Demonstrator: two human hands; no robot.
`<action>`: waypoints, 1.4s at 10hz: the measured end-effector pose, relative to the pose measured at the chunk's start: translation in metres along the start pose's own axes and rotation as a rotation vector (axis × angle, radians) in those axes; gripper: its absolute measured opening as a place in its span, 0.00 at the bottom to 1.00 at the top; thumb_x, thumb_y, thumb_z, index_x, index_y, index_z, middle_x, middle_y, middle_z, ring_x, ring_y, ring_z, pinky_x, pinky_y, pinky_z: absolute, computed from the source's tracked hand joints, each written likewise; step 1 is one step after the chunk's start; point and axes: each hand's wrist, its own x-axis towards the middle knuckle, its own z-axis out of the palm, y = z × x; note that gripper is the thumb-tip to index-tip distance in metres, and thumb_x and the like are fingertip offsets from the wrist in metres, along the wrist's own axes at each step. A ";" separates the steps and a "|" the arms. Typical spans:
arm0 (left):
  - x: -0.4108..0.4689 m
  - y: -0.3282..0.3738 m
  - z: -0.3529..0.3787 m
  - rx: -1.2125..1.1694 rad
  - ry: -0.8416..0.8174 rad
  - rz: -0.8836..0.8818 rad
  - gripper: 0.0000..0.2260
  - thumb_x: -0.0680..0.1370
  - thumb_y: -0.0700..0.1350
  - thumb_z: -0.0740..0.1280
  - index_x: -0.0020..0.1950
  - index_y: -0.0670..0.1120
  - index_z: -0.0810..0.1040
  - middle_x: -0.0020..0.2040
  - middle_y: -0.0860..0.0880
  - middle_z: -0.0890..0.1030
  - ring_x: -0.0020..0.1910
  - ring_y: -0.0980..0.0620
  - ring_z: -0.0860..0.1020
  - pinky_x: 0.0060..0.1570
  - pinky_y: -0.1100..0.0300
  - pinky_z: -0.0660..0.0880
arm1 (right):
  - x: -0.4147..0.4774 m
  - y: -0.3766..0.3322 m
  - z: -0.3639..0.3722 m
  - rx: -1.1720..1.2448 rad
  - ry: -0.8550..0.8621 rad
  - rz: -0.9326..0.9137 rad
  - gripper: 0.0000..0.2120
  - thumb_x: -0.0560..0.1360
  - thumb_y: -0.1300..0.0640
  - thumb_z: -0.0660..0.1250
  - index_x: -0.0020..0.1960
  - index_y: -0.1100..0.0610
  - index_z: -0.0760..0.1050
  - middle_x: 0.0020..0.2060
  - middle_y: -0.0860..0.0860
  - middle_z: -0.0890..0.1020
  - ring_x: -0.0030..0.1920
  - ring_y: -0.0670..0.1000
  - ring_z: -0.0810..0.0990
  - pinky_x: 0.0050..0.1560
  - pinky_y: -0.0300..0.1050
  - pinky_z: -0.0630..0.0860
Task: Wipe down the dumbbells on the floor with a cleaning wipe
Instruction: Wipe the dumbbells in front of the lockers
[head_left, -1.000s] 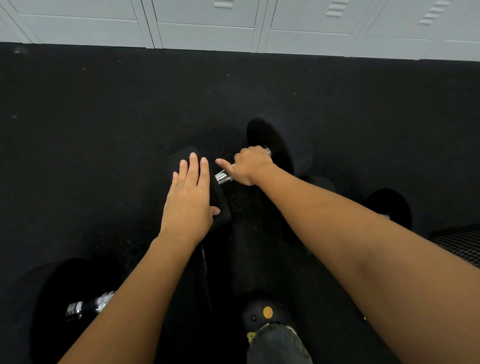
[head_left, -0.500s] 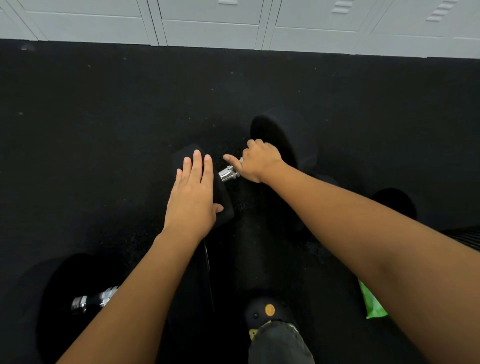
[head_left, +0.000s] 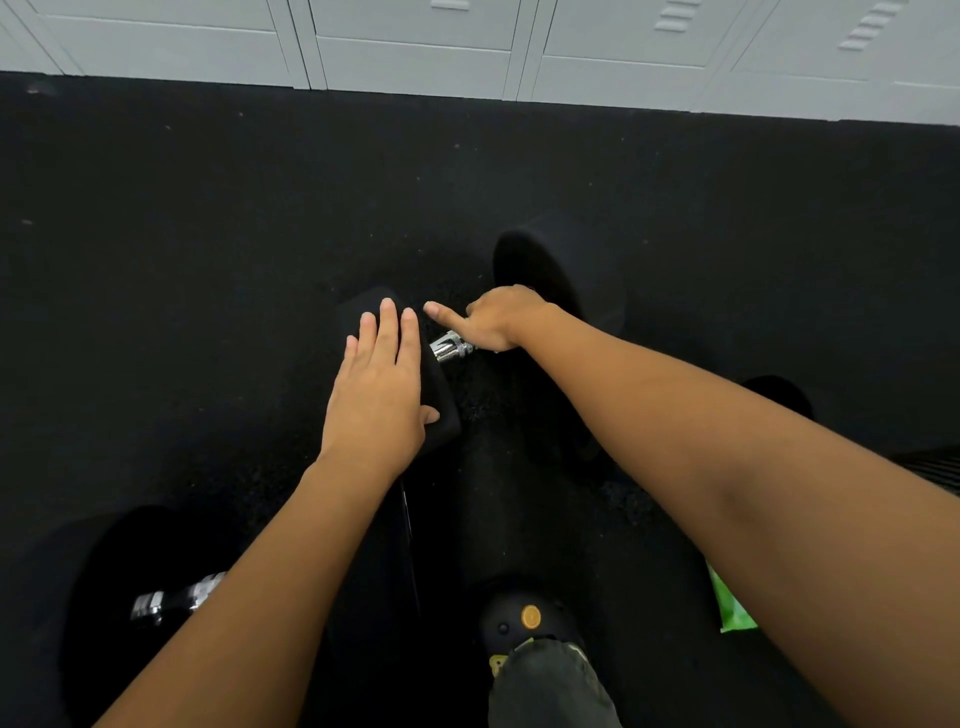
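Observation:
A dumbbell with black heads and a chrome handle (head_left: 449, 349) lies on the black floor at the centre. My left hand (head_left: 379, 384) rests flat, fingers straight, on its near-left head (head_left: 442, 415). My right hand (head_left: 493, 322) is curled round the handle close to the far-right head (head_left: 561, 270), thumb sticking out to the left. No wipe shows; the inside of the right hand is hidden. A second dumbbell (head_left: 176, 597) lies at the lower left, partly behind my left forearm.
A green packet (head_left: 730, 608) peeks out under my right forearm. Another black dumbbell head (head_left: 779, 395) sits at the right. My shoe (head_left: 524, 618) is at the bottom centre. Grey lockers (head_left: 415, 41) line the far edge of the floor.
My right hand has rolled and shifted slightly on the chrome handle. The left hand has stayed flat on the head. The green packet has come into view.

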 end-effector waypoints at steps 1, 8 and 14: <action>0.000 0.000 0.000 0.006 0.001 0.002 0.42 0.76 0.50 0.66 0.76 0.42 0.38 0.77 0.42 0.39 0.76 0.43 0.41 0.74 0.52 0.44 | -0.001 -0.011 0.006 0.077 0.031 -0.054 0.43 0.75 0.32 0.33 0.65 0.58 0.73 0.64 0.56 0.76 0.66 0.56 0.71 0.65 0.51 0.64; 0.000 0.000 0.001 0.004 0.012 0.010 0.43 0.76 0.50 0.67 0.76 0.42 0.38 0.77 0.42 0.40 0.76 0.43 0.42 0.74 0.52 0.44 | -0.004 -0.029 0.006 0.261 0.018 -0.239 0.15 0.81 0.57 0.53 0.62 0.59 0.73 0.52 0.56 0.80 0.62 0.55 0.74 0.74 0.51 0.50; 0.000 0.001 0.002 0.008 0.016 0.000 0.43 0.76 0.50 0.67 0.76 0.42 0.38 0.77 0.42 0.40 0.76 0.43 0.42 0.74 0.52 0.45 | 0.005 -0.014 0.012 0.208 0.145 -0.309 0.15 0.76 0.55 0.62 0.62 0.51 0.76 0.52 0.53 0.82 0.52 0.55 0.80 0.65 0.55 0.70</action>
